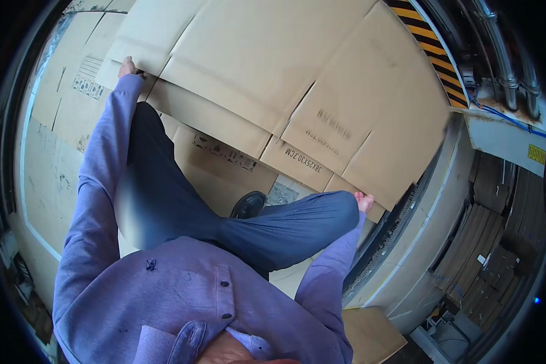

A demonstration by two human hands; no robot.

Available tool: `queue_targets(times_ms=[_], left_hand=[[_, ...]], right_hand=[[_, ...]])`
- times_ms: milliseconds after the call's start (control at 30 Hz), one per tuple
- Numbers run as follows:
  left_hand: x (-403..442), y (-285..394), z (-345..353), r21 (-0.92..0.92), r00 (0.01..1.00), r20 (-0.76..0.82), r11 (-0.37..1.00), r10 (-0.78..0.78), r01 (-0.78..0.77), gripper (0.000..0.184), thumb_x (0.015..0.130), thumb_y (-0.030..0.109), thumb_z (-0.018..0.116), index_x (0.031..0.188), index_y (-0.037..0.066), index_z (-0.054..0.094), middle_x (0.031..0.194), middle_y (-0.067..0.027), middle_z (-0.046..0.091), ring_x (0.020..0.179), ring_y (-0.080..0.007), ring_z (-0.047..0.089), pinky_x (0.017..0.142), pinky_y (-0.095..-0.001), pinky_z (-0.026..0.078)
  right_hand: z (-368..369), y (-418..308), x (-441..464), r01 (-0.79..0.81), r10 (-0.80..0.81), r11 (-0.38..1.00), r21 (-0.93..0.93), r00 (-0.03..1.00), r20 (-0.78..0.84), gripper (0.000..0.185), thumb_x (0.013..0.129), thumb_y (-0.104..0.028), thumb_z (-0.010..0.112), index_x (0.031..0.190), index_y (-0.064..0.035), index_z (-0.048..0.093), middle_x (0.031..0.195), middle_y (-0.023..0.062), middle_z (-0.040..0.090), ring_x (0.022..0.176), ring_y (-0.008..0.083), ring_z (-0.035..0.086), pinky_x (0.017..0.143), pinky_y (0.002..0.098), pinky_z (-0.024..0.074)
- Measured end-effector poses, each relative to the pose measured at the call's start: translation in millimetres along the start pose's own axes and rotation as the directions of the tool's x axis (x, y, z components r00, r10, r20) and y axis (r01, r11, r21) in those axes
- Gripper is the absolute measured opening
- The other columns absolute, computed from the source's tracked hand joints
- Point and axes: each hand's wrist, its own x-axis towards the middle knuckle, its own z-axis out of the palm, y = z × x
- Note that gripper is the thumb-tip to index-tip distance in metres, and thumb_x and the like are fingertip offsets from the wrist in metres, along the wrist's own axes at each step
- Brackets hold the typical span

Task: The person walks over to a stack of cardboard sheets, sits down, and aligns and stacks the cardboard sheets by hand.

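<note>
Large flattened cardboard sheets [242, 60], slotted and creased, lie layered in front of me, the upper one blurred. My left hand [128, 68] is closed on their near edge at the far left, its fingers partly hidden. At the near right corner my right hand [364, 201] grips the edge, fingertips curled over it beside my knee. Printed on a lower sheet [303, 164] is "38X25X30.7CM". Another printed cardboard piece [224, 176] lies underneath, between my legs.
Black-and-yellow striped machine edging [431, 45] and metal pipes [500, 54] stand at the upper right. Stacked brown cardboard [473, 249] lies at the right, beyond a dark toothed strip [394, 227]. More printed cardboard [73, 79] covers the left side. My shoe [247, 205] is below.
</note>
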Motion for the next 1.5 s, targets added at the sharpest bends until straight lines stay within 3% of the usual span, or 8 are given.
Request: queue_targets(times_ms=[133,267,700,800,900,1167,1367,1500], left_hand=[[161,-43,-11,-0.305,0.989,0.058,0.946,0.135,-0.111,0.058,0.084,0.045,0.035,0.096,-0.007,0.057,0.098,-0.0218,0.059,0.089,-0.0307,0.058,0.079,-0.0388,0.044],[32,-19,-10,0.449,0.942,0.042,0.836,0.334,-0.316,0.062,0.081,0.049,0.04,0.096,-0.008,0.059,0.099,-0.0238,0.059,0.096,-0.0333,0.056,0.084,-0.0382,0.042],[30,-21,5,0.798,0.877,0.137,0.473,0.462,-0.374,0.077,0.075,0.062,0.044,0.103,-0.008,0.056,0.109,-0.0274,0.052,0.105,-0.0372,0.049,0.09,-0.0394,0.038],[28,-23,2,0.765,0.873,0.099,0.525,0.477,-0.373,0.075,0.075,0.06,0.048,0.103,-0.009,0.056,0.111,-0.0281,0.051,0.107,-0.0378,0.048,0.09,-0.0399,0.038],[27,-21,4,0.71,0.897,0.038,0.62,0.44,-0.334,0.074,0.074,0.055,0.053,0.111,-0.009,0.049,0.116,-0.0287,0.047,0.109,-0.0389,0.045,0.093,-0.0397,0.037],[25,-28,4,0.642,0.909,-0.031,0.706,0.415,-0.3,0.083,0.07,0.056,0.059,0.12,-0.007,0.038,0.123,-0.0287,0.039,0.113,-0.0391,0.041,0.096,-0.0404,0.034],[45,-28,-1,0.652,0.919,0.086,0.675,0.385,-0.344,0.091,0.063,0.058,0.065,0.118,-0.01,0.038,0.12,-0.0283,0.043,0.113,-0.0389,0.041,0.096,-0.0404,0.035],[76,-42,0,0.6,0.813,-0.015,0.656,0.582,-0.458,0.087,0.061,0.058,0.067,0.113,-0.009,0.044,0.111,-0.0263,0.051,0.104,-0.0367,0.05,0.088,-0.0394,0.04]], right_hand=[[-10,3,-12,-0.033,0.034,0.996,0.085,0.999,-0.013,0.065,0.074,-0.052,0.05,0.104,0.0061,0.053,0.104,0.0175,0.055,0.095,0.0248,0.053,0.075,0.0428,0.0437],[-12,6,-11,-0.031,0.033,0.999,-0.042,0.999,0.025,0.067,0.075,-0.052,0.05,0.107,0.0068,0.05,0.106,0.0185,0.054,0.095,0.0259,0.054,0.074,0.0435,0.0443],[17,-15,0,0.028,-0.028,0.814,-0.581,1.0,0.01,0.061,0.076,-0.049,0.054,0.095,0.0089,0.057,0.092,0.0231,0.059,0.09,0.0309,0.057,0.076,0.041,0.0461],[23,-49,-26,0.371,-0.409,0.127,-0.92,0.865,0.293,0.048,0.076,-0.039,0.058,0.091,0.0064,0.059,0.081,0.0177,0.061,0.08,0.0239,0.059,0.073,0.035,0.0471],[56,-79,-102,0.781,-0.462,0.506,-0.365,0.603,0.65,0.033,0.077,-0.027,0.059,0.088,0.0043,0.061,0.074,0.0098,0.062,0.07,0.0157,0.057,0.067,0.0291,0.0468],[145,-5,-298,0.858,0.024,-0.231,-0.459,0.477,0.879,0.039,0.074,-0.041,0.056,0.078,-0.0039,0.066,0.083,0.0195,0.063,0.081,0.036,0.06,0.073,0.0467,0.0464],[141,33,-293,0.969,-0.186,-0.156,-0.19,0.16,0.969,0.025,0.073,-0.028,0.055,0.067,-0.0056,0.065,0.068,0.018,0.061,0.065,0.0348,0.06,0.06,0.0419,0.0489],[72,-69,-355,0.85,0.523,0.514,-0.116,-0.204,0.827,0.029,0.076,-0.028,0.062,0.062,-0.0023,0.06,0.053,0.0049,0.057,0.05,0.011,0.052,0.049,0.0271,0.0401]])
